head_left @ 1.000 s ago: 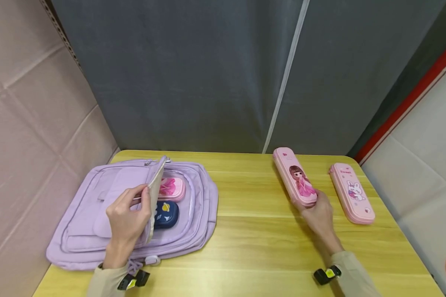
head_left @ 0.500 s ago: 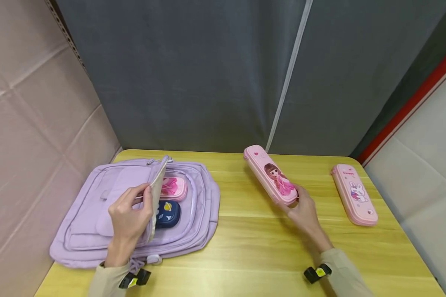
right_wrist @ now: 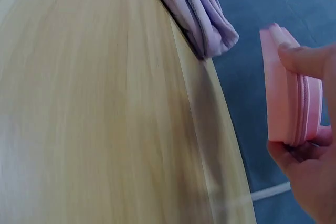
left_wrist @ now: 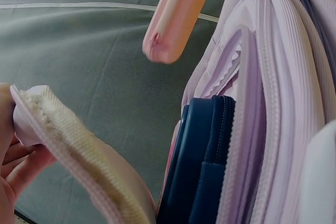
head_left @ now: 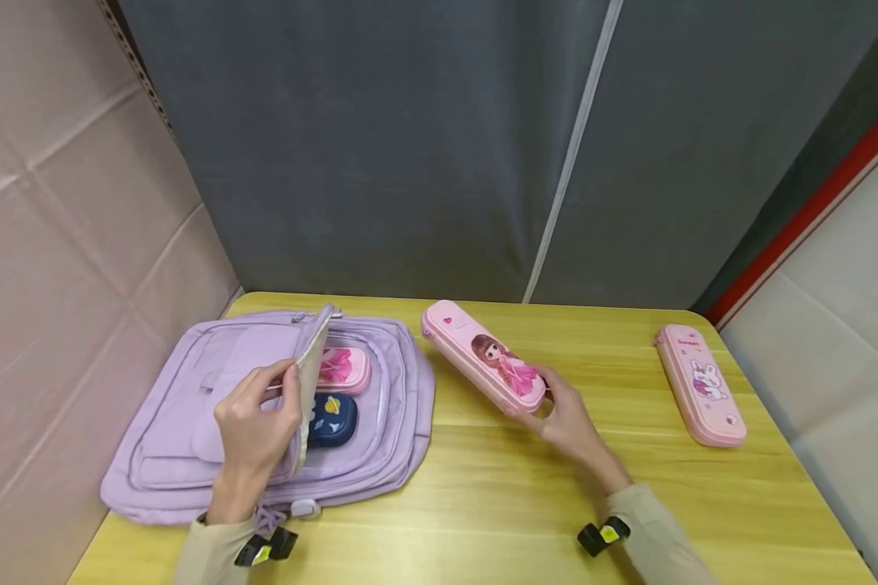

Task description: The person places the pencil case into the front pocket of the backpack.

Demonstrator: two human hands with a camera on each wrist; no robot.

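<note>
Right hand (head_left: 572, 418) curled round the near end of a pink doll-print pencil case (head_left: 484, 366), thumb on top, fingers underneath; case raised off the yellow wooden table (head_left: 527, 487), its far end angled away from the grip and to the left, toward the lilac backpack (head_left: 190, 455). In the right wrist view, thumb (right_wrist: 307, 59) pressed on the case's (right_wrist: 287, 95) edge, backpack (right_wrist: 202, 9) beyond the grip across bare tabletop (right_wrist: 94, 119).

Left hand (head_left: 256, 422) pinching the backpack's front flap (head_left: 309, 382), lifted open and upright. Just right of that grip, inside the open compartment: a pink pencil case (head_left: 344, 367) at the far side, a navy pencil case (head_left: 331, 420) nearer. In the left wrist view, flap (left_wrist: 79, 150) gripped at its edge, navy case (left_wrist: 202, 161) directly beside it, the held pink case (left_wrist: 176, 17) above.

Well to the right of the right hand, flat on the table: a pink rabbit-print pencil case (head_left: 699, 383).
</note>
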